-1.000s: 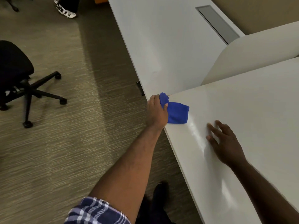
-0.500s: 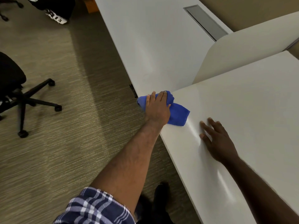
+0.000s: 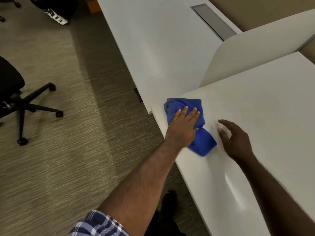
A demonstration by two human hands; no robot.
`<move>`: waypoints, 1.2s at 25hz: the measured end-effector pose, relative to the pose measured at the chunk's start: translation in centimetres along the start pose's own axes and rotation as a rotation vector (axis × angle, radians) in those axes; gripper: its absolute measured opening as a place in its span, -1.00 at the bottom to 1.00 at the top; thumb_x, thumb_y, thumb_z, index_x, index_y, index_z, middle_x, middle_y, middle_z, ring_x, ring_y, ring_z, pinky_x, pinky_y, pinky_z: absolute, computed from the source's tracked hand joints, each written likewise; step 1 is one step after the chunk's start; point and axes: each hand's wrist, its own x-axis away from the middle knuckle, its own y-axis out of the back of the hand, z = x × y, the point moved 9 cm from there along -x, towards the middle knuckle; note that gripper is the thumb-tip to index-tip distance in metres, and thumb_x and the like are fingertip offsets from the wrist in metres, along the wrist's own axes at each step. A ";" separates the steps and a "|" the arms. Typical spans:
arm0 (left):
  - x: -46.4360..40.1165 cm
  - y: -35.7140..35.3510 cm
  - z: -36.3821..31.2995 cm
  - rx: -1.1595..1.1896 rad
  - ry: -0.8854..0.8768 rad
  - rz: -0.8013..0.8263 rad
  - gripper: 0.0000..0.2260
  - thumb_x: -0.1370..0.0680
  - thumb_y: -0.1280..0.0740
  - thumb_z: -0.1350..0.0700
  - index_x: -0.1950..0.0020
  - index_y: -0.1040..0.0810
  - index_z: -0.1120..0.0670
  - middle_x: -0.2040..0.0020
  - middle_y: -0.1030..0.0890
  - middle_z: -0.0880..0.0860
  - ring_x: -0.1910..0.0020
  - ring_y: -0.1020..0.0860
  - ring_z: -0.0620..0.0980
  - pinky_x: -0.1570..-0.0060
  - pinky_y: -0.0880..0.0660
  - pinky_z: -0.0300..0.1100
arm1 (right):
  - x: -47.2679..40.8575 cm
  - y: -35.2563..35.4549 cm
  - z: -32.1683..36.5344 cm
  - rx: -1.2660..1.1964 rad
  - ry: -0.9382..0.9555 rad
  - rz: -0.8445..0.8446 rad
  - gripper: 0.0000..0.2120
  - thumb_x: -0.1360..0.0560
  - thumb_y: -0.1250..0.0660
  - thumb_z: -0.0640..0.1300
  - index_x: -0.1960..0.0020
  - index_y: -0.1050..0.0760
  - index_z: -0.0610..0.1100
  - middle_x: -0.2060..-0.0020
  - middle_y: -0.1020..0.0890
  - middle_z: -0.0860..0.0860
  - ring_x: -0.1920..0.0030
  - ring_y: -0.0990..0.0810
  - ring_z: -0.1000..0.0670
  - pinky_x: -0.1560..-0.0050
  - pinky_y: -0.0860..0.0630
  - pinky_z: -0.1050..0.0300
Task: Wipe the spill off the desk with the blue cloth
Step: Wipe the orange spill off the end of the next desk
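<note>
A crumpled blue cloth (image 3: 202, 142) lies on the near-left corner of the white desk (image 3: 255, 116). My left hand (image 3: 183, 126) presses flat on top of the cloth, fingers spread and pointing away from me. My right hand (image 3: 233, 138) is just to the right of the cloth, fingers apart and slightly curled, holding nothing, low over the desk. I cannot make out any spill on the white surface; only faint shiny streaks show near the cloth and near my right forearm.
A second white desk (image 3: 153, 48) adjoins at the back, with a grey cable slot (image 3: 213, 21) and a curved divider panel (image 3: 255, 53). A black office chair (image 3: 15, 99) stands on the carpet at left. A person's shoe (image 3: 56, 17) shows at top left.
My left hand has slid right from the desk's corner edge onto the surface, flattening on the cloth. My right hand has lifted slightly and curled its fingers.
</note>
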 end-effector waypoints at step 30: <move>10.8 0.2 7.8 0.398 0.380 -0.182 -0.47 -0.67 -0.03 -0.01 -0.58 0.07 0.10 -0.61 0.03 0.03 -0.58 0.08 0.00 -0.54 0.09 0.02 | -6.5 -6.6 1.8 0.400 -0.006 0.112 -0.47 -0.59 0.05 0.21 -0.54 0.01 0.17 -0.58 0.00 -0.04 -0.56 0.10 -0.14 -0.52 0.07 -0.14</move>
